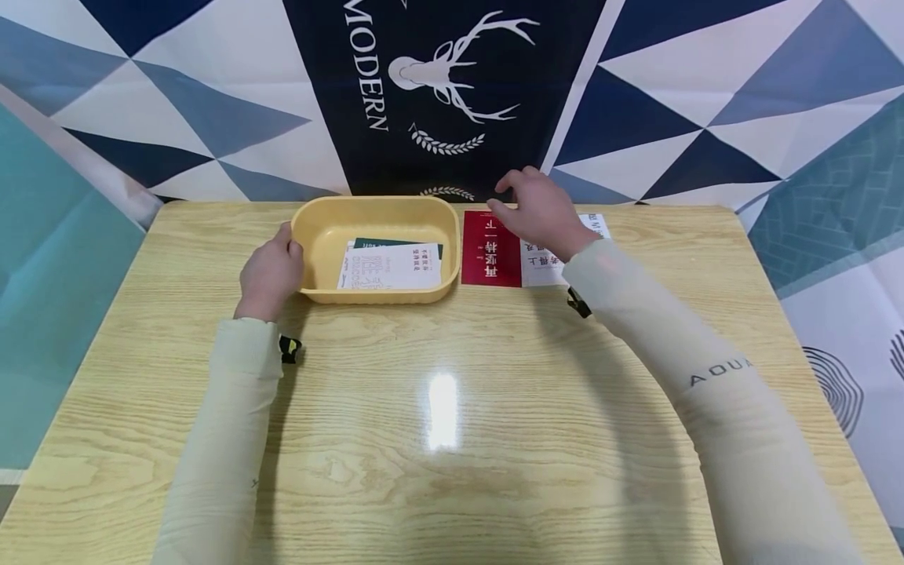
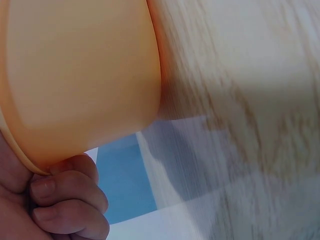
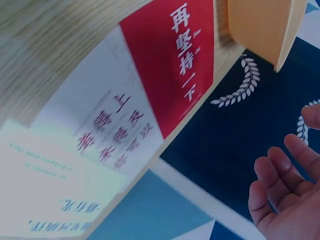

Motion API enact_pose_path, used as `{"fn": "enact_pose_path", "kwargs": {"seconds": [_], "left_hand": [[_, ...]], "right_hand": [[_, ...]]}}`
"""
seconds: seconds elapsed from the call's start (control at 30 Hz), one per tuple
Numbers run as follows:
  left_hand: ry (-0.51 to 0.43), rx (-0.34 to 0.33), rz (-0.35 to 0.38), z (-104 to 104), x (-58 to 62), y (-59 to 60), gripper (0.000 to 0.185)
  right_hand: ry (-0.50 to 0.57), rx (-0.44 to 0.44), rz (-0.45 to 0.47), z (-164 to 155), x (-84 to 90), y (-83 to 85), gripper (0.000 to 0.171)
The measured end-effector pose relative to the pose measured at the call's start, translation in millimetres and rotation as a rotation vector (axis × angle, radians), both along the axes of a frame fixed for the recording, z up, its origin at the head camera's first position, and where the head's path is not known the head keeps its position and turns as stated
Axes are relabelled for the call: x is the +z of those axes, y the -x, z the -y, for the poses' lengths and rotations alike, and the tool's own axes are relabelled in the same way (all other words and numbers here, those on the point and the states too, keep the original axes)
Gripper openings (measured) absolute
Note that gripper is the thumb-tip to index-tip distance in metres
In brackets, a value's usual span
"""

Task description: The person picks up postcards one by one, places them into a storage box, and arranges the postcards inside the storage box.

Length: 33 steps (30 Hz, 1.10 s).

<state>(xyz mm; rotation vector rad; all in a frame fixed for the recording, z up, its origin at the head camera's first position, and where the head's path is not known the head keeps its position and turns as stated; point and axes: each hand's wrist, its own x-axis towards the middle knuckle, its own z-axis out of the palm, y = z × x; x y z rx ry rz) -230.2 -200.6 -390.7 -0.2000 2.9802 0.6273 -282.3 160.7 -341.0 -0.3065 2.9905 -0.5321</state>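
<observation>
The left hand [image 1: 271,271] gripped the left rim of the yellow basin [image 1: 316,247], which stood at the far side of the surface [image 1: 367,471]. Inside, a white card [image 1: 406,268] partly covered a green card [image 1: 374,242]. The right hand [image 1: 542,210], holding nothing, its fingers loosely bent and apart, was raised near a red card [image 1: 487,255] just right of the basin and pale cards [image 3: 107,110] farther right.

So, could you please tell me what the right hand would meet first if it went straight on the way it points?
The right hand would probably meet the dark deer-print panel behind the table, though the gap's depth is hard to judge.
</observation>
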Motion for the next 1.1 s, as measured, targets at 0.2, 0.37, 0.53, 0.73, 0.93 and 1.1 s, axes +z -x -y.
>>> {"fn": "enact_pose_path", "kwargs": {"seconds": [0.2,0.37,0.53,0.73,0.93,1.1], "left_hand": [[-0.002,-0.001,0.003,-1,1.5,-0.5,0.053],[0.002,0.004,0.008,-1,1.2,-0.4,0.053],[0.002,0.011,0.008,-1,0.4,-0.3,0.052],[0.001,0.016,0.008,-1,-0.1,0.6,0.052],[0.005,0.019,-0.002,-2,2.2,0.0,0.052],[0.003,0.015,0.005,-2,2.4,-0.4,0.052]], "right_hand": [[0.008,-0.053,0.010,-21,0.2,-6.8,0.046],[0.025,-0.070,0.005,-36,-2.4,-8.3,0.047],[0.047,-0.099,0.019,-50,-7.5,-10.6,0.048],[0.048,-0.141,0.039,-65,-15.1,-14.5,0.051],[0.044,-0.200,0.058,-80,-23.7,-16.7,0.056],[0.017,-0.236,0.062,-96,-32.6,-18.5,0.059]]}}
